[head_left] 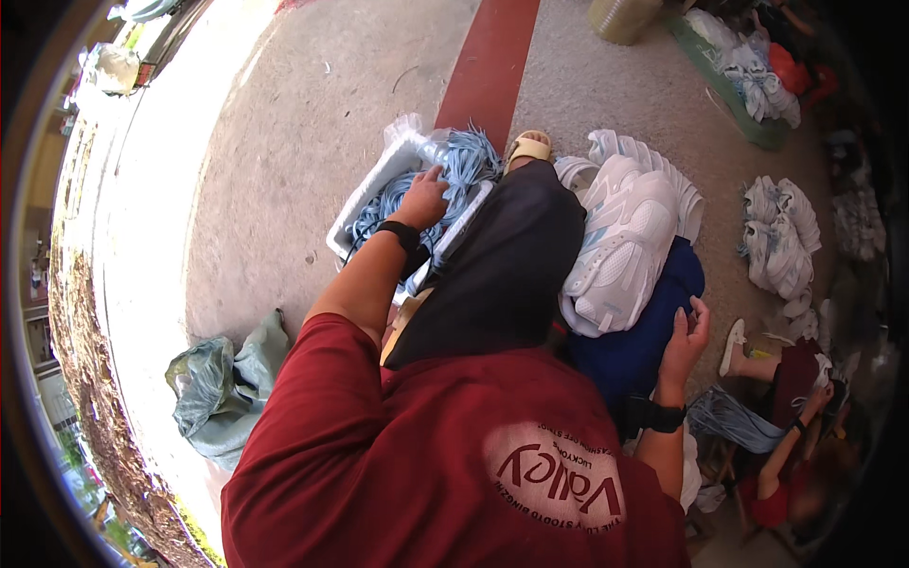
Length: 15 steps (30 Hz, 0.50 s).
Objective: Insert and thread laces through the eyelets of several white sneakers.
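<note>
My left hand (423,197) reaches into a white foam box (341,227) on the ground. Its fingers touch the light-blue shoelaces (471,156) heaped there, with the index finger stretched out; no lace is seen lifted. Over my right thigh lies a dark blue cloth (625,355). On it rests a white-and-grey sneaker (620,246), with no laces that I can make out. More white sneakers (686,199) stand in a row just beyond it. At the cloth's right edge my right hand (684,341) is open and empty, its fingers apart.
A green plastic bag (227,383) slumps on the ground at left. White shoes (781,232) lie in bundles at right, and more are heaped on a green sheet (729,90) farther off. A person in red (772,483) sits at lower right beside a bunch of blue laces (734,421).
</note>
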Each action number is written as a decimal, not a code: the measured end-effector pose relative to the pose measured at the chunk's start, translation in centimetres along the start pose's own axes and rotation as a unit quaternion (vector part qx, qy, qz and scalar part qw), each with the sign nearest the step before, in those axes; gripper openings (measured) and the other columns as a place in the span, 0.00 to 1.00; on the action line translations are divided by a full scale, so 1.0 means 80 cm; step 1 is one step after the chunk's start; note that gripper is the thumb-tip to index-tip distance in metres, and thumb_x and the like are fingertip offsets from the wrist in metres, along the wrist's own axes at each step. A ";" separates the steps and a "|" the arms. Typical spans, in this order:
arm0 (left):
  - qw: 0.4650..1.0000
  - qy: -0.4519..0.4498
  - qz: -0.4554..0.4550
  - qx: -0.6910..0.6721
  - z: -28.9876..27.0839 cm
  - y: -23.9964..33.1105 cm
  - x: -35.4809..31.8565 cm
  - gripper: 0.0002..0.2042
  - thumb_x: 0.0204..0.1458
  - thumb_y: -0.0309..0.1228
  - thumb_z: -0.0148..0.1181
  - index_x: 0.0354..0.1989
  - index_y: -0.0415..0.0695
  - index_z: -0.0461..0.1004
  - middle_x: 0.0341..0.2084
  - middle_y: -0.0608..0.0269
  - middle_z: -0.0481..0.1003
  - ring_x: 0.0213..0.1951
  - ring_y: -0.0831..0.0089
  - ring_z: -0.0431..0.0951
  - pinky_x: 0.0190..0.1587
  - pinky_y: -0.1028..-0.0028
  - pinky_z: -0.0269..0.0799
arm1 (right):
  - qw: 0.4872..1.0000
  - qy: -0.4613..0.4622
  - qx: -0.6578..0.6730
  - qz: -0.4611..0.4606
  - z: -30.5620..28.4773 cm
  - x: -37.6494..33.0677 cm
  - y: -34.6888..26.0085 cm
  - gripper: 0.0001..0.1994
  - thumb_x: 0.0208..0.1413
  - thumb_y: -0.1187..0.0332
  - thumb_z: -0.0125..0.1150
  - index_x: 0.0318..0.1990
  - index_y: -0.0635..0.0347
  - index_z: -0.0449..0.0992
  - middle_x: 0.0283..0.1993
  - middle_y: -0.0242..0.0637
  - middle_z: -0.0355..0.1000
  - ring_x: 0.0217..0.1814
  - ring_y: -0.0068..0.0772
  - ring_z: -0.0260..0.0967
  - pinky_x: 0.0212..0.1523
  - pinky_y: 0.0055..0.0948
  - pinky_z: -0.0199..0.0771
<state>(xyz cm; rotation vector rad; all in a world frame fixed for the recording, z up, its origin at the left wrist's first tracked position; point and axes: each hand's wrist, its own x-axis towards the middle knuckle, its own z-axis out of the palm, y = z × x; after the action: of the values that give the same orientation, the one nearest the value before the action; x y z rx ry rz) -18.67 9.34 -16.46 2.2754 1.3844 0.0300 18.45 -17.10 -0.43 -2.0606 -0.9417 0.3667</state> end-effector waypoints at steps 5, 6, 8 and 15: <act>0.987 -0.127 -0.055 0.082 0.033 -0.016 -0.003 0.19 0.43 0.24 0.48 0.46 0.44 0.73 0.63 0.57 0.51 0.63 0.51 0.52 0.58 0.57 0.59 | 0.996 0.011 -0.080 -0.036 0.007 0.005 0.006 0.14 0.56 0.72 0.50 0.49 0.66 0.66 0.50 0.45 0.64 0.51 0.41 0.63 0.52 0.33 0.61; 0.986 -0.132 -0.051 0.084 0.037 -0.018 0.002 0.19 0.43 0.24 0.48 0.46 0.44 0.73 0.63 0.57 0.51 0.63 0.51 0.52 0.58 0.57 0.59 | 0.995 0.010 -0.088 -0.040 0.008 0.004 0.003 0.14 0.56 0.72 0.50 0.49 0.66 0.66 0.49 0.45 0.64 0.51 0.40 0.63 0.51 0.33 0.61; 0.986 -0.124 -0.026 0.109 0.044 -0.020 0.015 0.20 0.43 0.23 0.47 0.47 0.44 0.72 0.63 0.58 0.50 0.63 0.53 0.51 0.58 0.57 0.60 | 0.994 0.012 -0.096 -0.043 0.008 0.005 0.005 0.14 0.55 0.72 0.50 0.48 0.66 0.67 0.49 0.44 0.64 0.51 0.40 0.63 0.51 0.33 0.61; 0.998 -0.013 -0.061 0.029 0.049 -0.037 0.027 0.09 0.44 0.26 0.50 0.32 0.42 0.77 0.41 0.55 0.71 0.52 0.57 0.65 0.49 0.61 0.67 | 0.996 0.015 -0.087 -0.026 0.005 -0.001 0.004 0.14 0.54 0.72 0.51 0.48 0.65 0.67 0.49 0.45 0.64 0.52 0.40 0.62 0.53 0.34 0.59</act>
<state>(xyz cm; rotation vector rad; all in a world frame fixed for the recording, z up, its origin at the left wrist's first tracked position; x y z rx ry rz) -19.07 10.82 -21.58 2.2248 1.5251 -0.0798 18.36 -17.04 -0.90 -2.1879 -1.0382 0.2334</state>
